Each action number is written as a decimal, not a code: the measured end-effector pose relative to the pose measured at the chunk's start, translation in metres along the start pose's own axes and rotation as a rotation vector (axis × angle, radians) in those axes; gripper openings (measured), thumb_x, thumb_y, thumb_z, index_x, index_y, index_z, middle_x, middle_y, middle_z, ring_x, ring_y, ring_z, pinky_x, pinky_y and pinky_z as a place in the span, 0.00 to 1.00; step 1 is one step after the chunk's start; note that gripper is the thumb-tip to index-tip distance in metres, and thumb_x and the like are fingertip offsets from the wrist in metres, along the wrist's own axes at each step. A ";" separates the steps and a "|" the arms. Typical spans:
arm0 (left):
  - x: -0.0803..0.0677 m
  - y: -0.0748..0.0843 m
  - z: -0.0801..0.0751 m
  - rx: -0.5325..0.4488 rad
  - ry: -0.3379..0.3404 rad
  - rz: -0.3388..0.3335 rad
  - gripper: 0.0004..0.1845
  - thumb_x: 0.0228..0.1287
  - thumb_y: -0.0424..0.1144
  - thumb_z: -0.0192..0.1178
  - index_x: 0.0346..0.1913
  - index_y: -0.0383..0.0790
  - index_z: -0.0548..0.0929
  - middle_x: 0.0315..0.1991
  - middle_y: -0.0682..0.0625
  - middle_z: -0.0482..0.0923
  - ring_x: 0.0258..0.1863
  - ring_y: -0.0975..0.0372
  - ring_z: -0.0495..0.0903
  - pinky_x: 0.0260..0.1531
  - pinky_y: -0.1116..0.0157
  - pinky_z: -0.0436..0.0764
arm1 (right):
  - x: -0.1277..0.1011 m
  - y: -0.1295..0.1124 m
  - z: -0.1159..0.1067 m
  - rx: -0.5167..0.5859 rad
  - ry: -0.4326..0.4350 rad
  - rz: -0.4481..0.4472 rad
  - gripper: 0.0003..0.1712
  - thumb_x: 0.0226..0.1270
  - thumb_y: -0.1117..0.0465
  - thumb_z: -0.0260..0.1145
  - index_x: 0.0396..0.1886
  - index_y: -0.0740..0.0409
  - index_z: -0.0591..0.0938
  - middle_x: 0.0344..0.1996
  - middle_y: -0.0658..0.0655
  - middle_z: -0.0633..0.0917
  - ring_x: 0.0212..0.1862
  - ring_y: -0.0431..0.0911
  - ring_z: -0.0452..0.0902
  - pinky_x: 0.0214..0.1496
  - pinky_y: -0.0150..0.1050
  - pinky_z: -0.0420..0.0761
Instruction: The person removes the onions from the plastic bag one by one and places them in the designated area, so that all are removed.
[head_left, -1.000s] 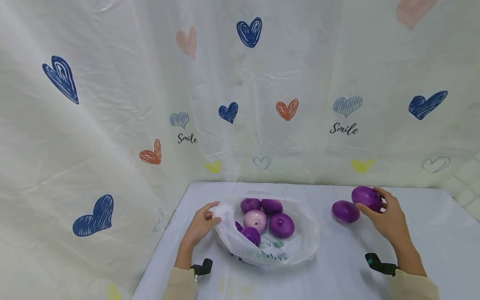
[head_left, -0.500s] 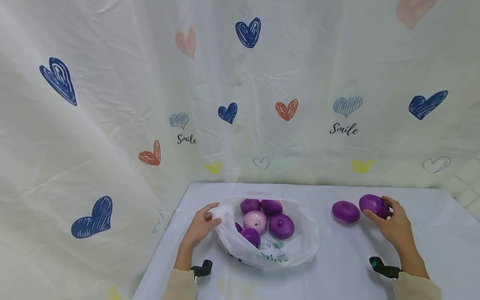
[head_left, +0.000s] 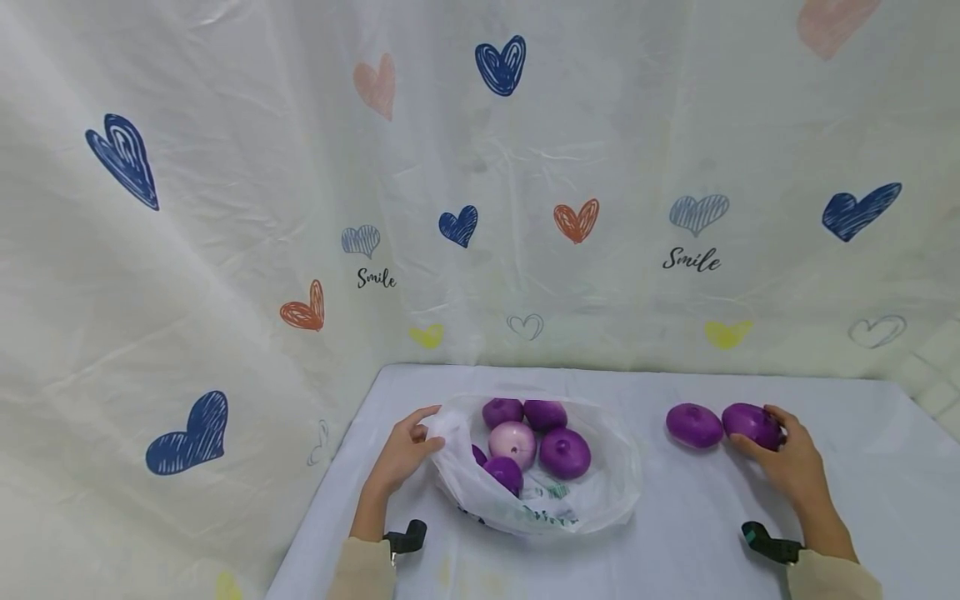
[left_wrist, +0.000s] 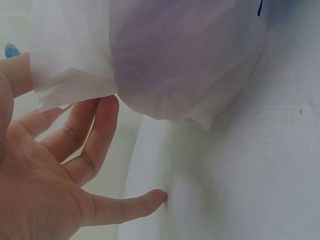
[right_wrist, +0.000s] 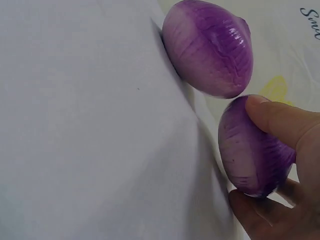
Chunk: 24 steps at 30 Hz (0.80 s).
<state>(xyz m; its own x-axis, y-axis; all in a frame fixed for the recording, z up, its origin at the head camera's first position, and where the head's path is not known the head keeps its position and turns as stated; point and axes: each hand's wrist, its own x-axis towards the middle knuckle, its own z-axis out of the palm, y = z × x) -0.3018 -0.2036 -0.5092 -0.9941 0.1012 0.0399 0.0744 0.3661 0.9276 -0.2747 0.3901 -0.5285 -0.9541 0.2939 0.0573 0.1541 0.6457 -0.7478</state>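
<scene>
Left hand (head_left: 401, 454) pinches with thumb and fingers; right hand (head_left: 787, 462) lies low, its grip curled, forearm outstretched.

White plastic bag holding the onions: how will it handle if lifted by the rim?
The white plastic bag looks thin and crumpled, so it is probably floppy. Lifted by the rim the left hand pinches, its purple onions would likely roll together and sag.

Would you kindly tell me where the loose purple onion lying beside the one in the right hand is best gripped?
Grip the loose onion across its broad rounded middle, coming from above. It lies on its side on the table, top clear, while the held onion and right hand crowd its right side.
</scene>
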 end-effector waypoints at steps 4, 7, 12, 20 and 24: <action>0.001 0.000 0.000 0.004 0.006 0.002 0.30 0.65 0.35 0.68 0.70 0.47 0.76 0.27 0.49 0.73 0.28 0.61 0.69 0.28 0.66 0.69 | 0.002 0.004 0.003 -0.007 -0.016 -0.005 0.56 0.74 0.40 0.61 0.81 0.68 0.43 0.74 0.84 0.50 0.70 0.83 0.52 0.66 0.77 0.59; 0.001 -0.001 0.001 0.016 0.012 -0.012 0.30 0.65 0.35 0.68 0.70 0.48 0.76 0.28 0.49 0.73 0.28 0.61 0.69 0.28 0.66 0.69 | 0.002 0.006 0.004 -0.007 -0.023 -0.004 0.58 0.74 0.39 0.61 0.81 0.68 0.42 0.75 0.84 0.49 0.70 0.83 0.51 0.66 0.76 0.58; 0.001 0.000 0.001 0.035 0.012 -0.029 0.30 0.66 0.37 0.68 0.70 0.50 0.76 0.28 0.49 0.73 0.28 0.60 0.68 0.28 0.65 0.69 | 0.003 0.008 0.006 -0.009 -0.025 0.002 0.58 0.73 0.37 0.61 0.81 0.67 0.42 0.74 0.84 0.48 0.71 0.83 0.49 0.66 0.77 0.58; 0.000 0.001 0.001 0.029 0.006 -0.015 0.30 0.66 0.36 0.68 0.70 0.48 0.76 0.28 0.49 0.73 0.27 0.60 0.68 0.27 0.66 0.68 | 0.002 0.009 0.006 -0.018 -0.035 0.002 0.60 0.72 0.35 0.61 0.81 0.67 0.41 0.74 0.85 0.48 0.71 0.83 0.48 0.66 0.77 0.57; -0.001 0.002 0.001 0.037 0.012 -0.013 0.30 0.65 0.35 0.68 0.70 0.47 0.76 0.27 0.51 0.71 0.26 0.62 0.67 0.27 0.66 0.67 | 0.001 0.008 0.007 -0.022 -0.032 -0.008 0.59 0.72 0.37 0.61 0.81 0.69 0.41 0.73 0.86 0.48 0.71 0.83 0.48 0.66 0.77 0.57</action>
<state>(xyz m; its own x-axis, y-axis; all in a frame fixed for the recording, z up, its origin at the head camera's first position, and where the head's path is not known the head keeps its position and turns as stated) -0.3009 -0.2023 -0.5075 -0.9958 0.0855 0.0326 0.0644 0.4017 0.9135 -0.2767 0.3907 -0.5387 -0.9631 0.2659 0.0414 0.1516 0.6633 -0.7328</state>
